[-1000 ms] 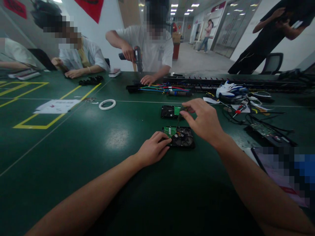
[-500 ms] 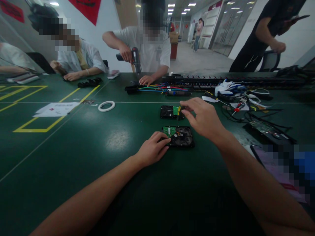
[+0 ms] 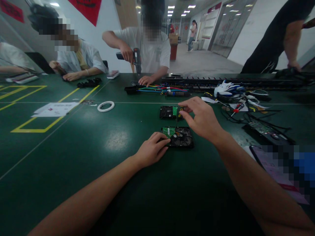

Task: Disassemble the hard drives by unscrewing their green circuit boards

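A black hard drive with a green circuit board lies on the green table in front of me. My left hand rests flat against its left edge, fingers laid on the drive's corner. Above the drive, my right hand pinches the handle of a small screwdriver that stands nearly upright with its tip down on the drive. A second hard drive lies just behind the first.
Across the table a person holds a power drill over coloured cables. A white tape ring, papers, gloves, a red screwdriver and tangled wires lie around. Another person sits at the far left, one leans in at far right.
My right hand has shifted slightly left and farther away with the screwdriver. My left hand stays on the drive. The person at far right has bent down toward the table.
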The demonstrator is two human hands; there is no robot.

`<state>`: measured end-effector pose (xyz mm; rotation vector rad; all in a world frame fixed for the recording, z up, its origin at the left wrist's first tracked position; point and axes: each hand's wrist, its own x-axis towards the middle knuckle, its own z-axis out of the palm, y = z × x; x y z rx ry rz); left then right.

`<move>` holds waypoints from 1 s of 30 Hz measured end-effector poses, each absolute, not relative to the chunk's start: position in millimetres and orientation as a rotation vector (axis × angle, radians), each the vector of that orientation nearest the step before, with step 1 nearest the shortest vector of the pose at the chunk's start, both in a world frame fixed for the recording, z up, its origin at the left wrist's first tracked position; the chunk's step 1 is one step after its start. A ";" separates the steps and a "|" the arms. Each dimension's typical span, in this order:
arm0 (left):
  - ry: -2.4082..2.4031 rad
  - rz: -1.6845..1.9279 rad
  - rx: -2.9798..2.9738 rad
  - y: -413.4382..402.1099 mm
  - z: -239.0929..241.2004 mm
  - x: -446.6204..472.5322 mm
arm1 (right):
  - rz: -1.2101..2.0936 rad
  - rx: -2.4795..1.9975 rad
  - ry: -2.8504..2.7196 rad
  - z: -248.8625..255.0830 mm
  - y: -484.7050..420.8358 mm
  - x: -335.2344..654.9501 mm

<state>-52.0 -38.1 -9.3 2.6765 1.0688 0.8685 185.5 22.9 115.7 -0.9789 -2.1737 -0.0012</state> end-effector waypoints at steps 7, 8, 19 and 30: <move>1.067 0.882 2.679 -37.9 -9.7 -52.1 | 0.062 -0.998 -2.154 114.8 22.3 185.1; 1.066 0.876 2.683 -37.8 -9.6 -52.1 | 0.062 -0.995 -2.159 115.4 22.0 185.2; 1.044 0.894 2.676 -37.5 -8.1 -52.5 | 0.075 -1.041 -2.110 113.3 24.5 187.4; 1.053 0.896 2.677 -37.9 -8.6 -52.0 | 0.000 -1.012 -2.169 117.5 22.1 188.1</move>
